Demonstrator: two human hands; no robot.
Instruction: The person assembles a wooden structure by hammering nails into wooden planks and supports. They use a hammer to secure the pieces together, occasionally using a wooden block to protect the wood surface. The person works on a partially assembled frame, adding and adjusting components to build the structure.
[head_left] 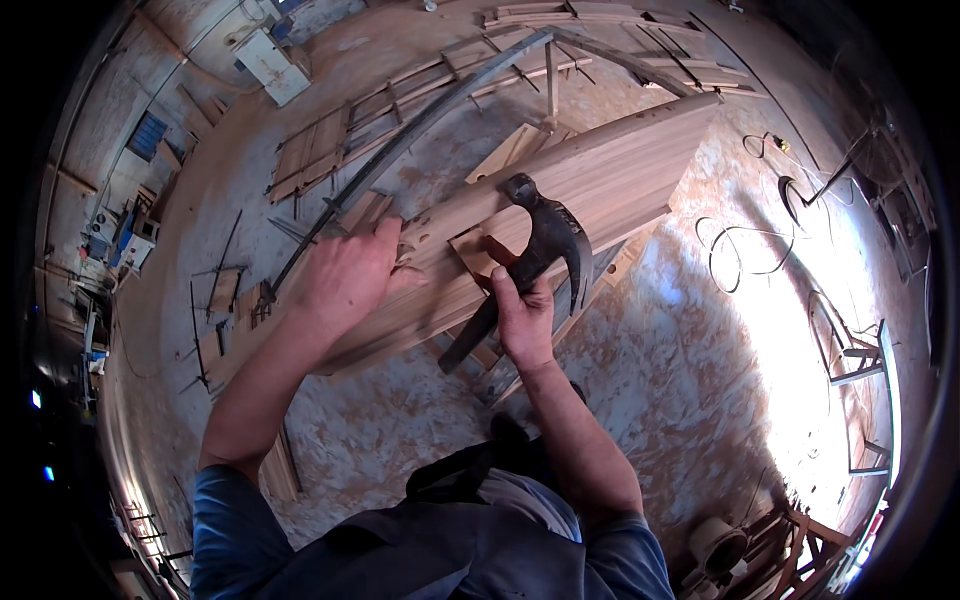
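A dark claw hammer (548, 240) is in my right hand (526, 318), with my thumb and fingers closed round its handle below the head. The head is tilted over a long, pale wooden panel (610, 165), and the handle end points down to the left. My left hand (350, 275) is at the panel's left part, its fingers curled near the upper edge. Small pale marks or bits of wood (420, 239) show beside its fingertips; what the fingers hold, if anything, is hidden. Below the hammer, a small wooden piece (472, 252) lies against the panel.
A metal frame bar (420, 125) runs behind the panel. Slatted wooden assemblies (320, 150) lie on the stained floor (660, 370) beyond. Loose cable (740, 262) curls at the right. A white cabinet (270, 65) stands far left, and a bucket-like container (718, 545) is at the lower right.
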